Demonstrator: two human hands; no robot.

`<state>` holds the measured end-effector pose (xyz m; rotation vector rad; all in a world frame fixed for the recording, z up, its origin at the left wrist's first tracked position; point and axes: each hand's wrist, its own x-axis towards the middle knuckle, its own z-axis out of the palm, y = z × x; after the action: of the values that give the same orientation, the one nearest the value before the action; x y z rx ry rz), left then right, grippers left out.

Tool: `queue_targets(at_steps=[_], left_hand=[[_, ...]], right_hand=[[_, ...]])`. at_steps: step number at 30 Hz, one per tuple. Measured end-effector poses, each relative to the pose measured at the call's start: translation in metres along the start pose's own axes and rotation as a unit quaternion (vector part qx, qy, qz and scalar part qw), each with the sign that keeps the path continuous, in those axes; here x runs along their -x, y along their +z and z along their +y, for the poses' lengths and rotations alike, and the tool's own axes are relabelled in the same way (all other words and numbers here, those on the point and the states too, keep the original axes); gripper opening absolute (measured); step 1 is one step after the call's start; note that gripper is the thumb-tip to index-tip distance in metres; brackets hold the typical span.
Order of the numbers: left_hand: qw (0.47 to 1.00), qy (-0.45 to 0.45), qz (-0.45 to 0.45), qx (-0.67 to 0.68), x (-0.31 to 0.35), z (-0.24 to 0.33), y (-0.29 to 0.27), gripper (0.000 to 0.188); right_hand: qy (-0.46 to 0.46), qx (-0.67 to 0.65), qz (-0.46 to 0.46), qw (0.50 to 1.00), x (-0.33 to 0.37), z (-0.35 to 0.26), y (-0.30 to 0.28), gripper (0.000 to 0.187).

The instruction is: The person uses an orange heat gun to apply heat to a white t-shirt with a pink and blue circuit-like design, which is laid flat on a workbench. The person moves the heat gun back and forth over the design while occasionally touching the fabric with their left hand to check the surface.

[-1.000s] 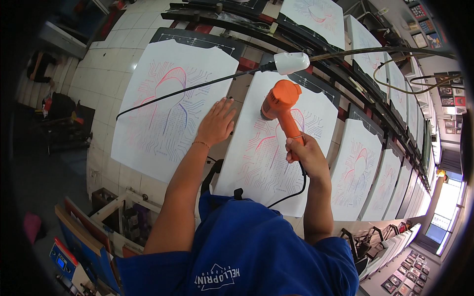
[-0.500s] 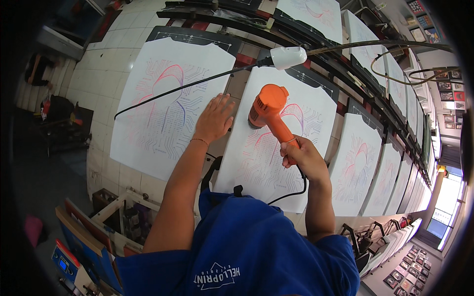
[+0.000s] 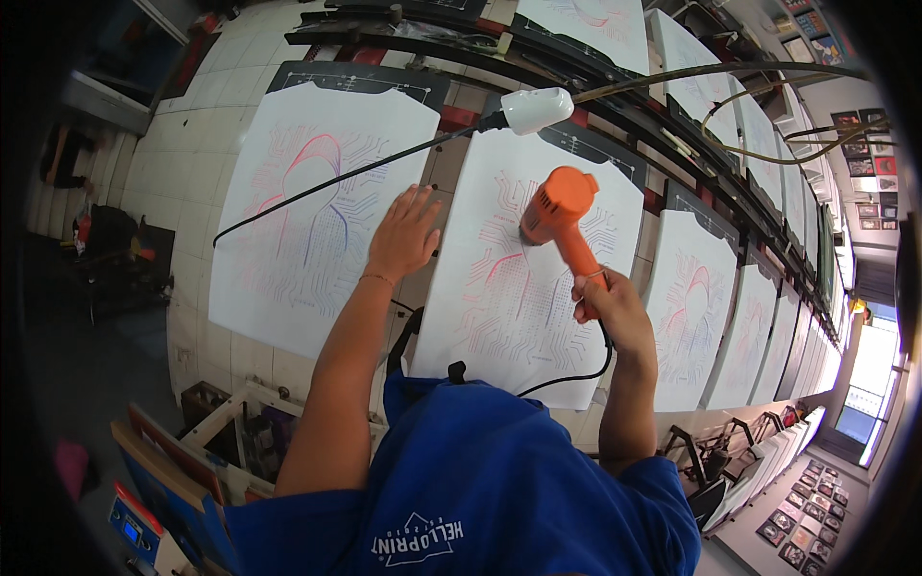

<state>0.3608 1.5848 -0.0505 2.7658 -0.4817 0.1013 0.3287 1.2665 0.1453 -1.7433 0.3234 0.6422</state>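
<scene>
White printed shirt (image 3: 307,221) on far-left platen. Left hand (image 3: 403,235): fingers spread, flat on the left edge of the centre printed shirt (image 3: 523,298). Orange heat gun (image 3: 562,226): nozzle down just above that shirt's print. Right hand (image 3: 605,307): clamped round the gun's handle (black cord trailing below). Further printed shirts (image 3: 687,307) to the right.

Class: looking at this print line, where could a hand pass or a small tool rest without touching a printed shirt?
Free: the tiled gap between the left shirt and the middle shirt, beside the left hand. Crowded: the middle shirt, under the heat gun in the right hand, and the close-packed shirts farther right.
</scene>
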Motion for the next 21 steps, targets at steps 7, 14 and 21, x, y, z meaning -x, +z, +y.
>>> queue_targets(at_steps=[7, 14, 21], left_hand=[[1.000, -0.010, -0.024, -0.015, -0.002, 0.002, -0.003, 0.047], [0.999, -0.012, -0.020, -0.023, 0.000, 0.005, -0.005, 0.047], [1.000, -0.007, -0.012, -0.024, -0.002, 0.006, -0.005, 0.046]], right_hand=[[-0.044, -0.051, 0.088, 0.994, -0.036, -0.001, -0.023, 0.033], [-0.050, -0.064, 0.117, 0.990, -0.031, 0.008, -0.040, 0.032], [-0.003, -0.075, 0.120, 0.990, 0.010, 0.027, -0.050, 0.031]])
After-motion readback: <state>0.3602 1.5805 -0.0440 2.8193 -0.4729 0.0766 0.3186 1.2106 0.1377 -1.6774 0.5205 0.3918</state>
